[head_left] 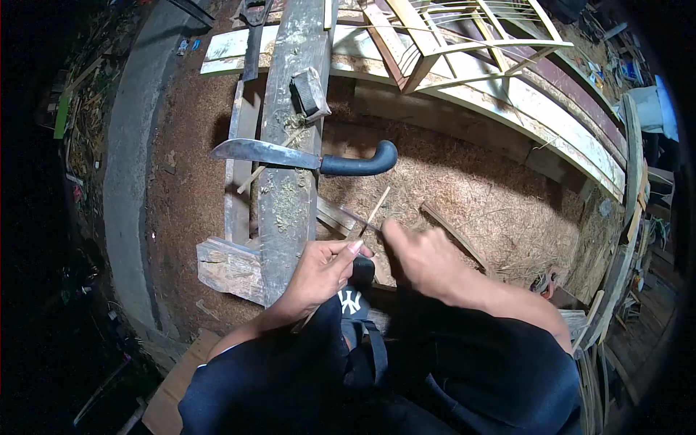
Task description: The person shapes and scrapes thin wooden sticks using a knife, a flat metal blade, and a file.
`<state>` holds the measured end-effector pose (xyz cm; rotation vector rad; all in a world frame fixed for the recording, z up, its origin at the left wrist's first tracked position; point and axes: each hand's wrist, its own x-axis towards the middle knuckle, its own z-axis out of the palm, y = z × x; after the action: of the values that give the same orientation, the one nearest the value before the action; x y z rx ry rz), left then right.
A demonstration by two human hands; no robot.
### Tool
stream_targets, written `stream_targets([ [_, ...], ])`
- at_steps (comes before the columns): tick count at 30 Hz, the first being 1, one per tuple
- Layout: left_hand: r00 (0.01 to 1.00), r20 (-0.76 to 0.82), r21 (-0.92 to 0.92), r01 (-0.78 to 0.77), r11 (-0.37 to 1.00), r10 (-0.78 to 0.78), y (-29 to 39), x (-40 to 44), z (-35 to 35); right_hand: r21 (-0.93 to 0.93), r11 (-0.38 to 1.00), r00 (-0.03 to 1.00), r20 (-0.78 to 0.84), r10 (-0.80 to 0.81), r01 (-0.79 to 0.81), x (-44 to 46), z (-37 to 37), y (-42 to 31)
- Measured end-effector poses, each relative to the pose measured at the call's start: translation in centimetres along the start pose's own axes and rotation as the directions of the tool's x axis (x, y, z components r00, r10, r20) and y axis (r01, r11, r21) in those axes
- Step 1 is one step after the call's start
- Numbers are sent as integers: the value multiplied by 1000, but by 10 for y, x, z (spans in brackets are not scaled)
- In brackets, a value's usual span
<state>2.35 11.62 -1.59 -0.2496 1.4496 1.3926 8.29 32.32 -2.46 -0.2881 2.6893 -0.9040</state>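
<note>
My left hand (322,272) is closed, pinching a thin wooden stick (378,205) that slants up and away. My right hand (428,257) is wrapped round the handle of a small knife, its narrow blade (355,217) lying against the stick just above my left fingertips. The knife's handle is hidden in my fist. Beyond my hands, a large curved knife (264,153) with a black hooked handle (360,166) rests across the plank (285,239). Another thin stick (250,180) pokes out from beneath that blade.
Pale shavings (287,203) lie on the plank. A dark block in a whitish wrap (311,94) sits further up it. A wooden frame with thin bars (500,52) stands at the upper right on a long board (580,148). Wood chips (435,174) cover the ground.
</note>
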Motion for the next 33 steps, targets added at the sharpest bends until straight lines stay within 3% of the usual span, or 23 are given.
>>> stream_targets([
  [1, 1000, 0, 4, 2, 1000, -2, 2, 0, 1, 46, 999, 998, -52, -27, 29, -1, 0, 3],
  [4, 1000, -24, -31, 7, 999, -8, 4, -2, 2, 29, 986, 975, -145, 168, -165, 12, -11, 26],
  [5, 1000, -18, -21, 7, 1000, -7, 2, -1, 1, 13, 988, 982, -109, 152, -151, 9, -6, 23],
  [6, 1000, -12, -11, 8, 1000, -8, 1, 0, 1, 62, 998, 989, -145, 41, -32, 5, -2, 13],
  [8, 1000, -9, 7, 10, 1000, -10, 2, -1, 3, -1, 1000, 999, 25, -26, 26, -4, 1, 2],
  [9, 1000, -21, -4, 9, 1000, -9, 3, 0, 4, 56, 998, 994, -108, -5, 11, -2, 1, 10],
  [12, 999, -44, -37, 20, 999, -21, 1, 1, 4, 27, 993, 985, -129, 115, -112, 10, 0, 31],
  [14, 999, -23, -15, 22, 1000, -22, 1, 1, 3, 53, 996, 993, -98, -63, 68, -2, 3, 8],
  [15, 999, -21, -11, 25, 1000, -25, 1, 1, 4, 35, 997, 996, -62, -70, 73, -5, -1, 0],
  [16, 999, -31, -17, 17, 1000, -18, 2, 1, 4, 36, 997, 996, -65, -68, 71, -1, -2, 8],
  [18, 999, -46, -31, 8, 999, -10, 1, 1, 4, 88, 982, 977, -117, 178, -168, 9, -5, 31],
  [19, 999, -41, -33, 17, 999, -18, 0, 0, 4, 11, 990, 979, -145, 144, -144, 10, -5, 30],
  [23, 999, -31, -10, 14, 1000, -15, 1, 1, 6, 93, 995, 999, -22, -23, 25, -5, 6, 8],
  [24, 999, -30, -8, 14, 1000, -14, 2, 1, 5, 108, 994, 989, -140, 42, -26, 2, 1, 19],
  [26, 998, -50, -34, 23, 999, -25, 1, 1, 5, 13, 984, 979, -99, 177, -176, 12, -4, 31],
  [27, 998, -53, -35, 17, 999, -19, 0, 3, 5, 80, 992, 983, -144, 111, -100, 6, -3, 20],
  [28, 999, -38, -31, 3, 1000, -5, -2, 2, 4, 105, 994, 996, -85, -1, 10, 1, 2, 10],
  [30, 1000, -19, -23, -5, 1000, 4, -2, 1, 4, 97, 995, 1000, 8, 22, -22, -2, 2, 7],
  [32, 999, -52, -31, 7, 1000, -8, -2, 2, 4, 105, 983, 981, -109, 162, -151, 10, -1, 33],
  [33, 999, -53, -35, 3, 999, -5, -2, 2, 4, 36, 988, 982, -114, 150, -147, 12, -1, 32],
])
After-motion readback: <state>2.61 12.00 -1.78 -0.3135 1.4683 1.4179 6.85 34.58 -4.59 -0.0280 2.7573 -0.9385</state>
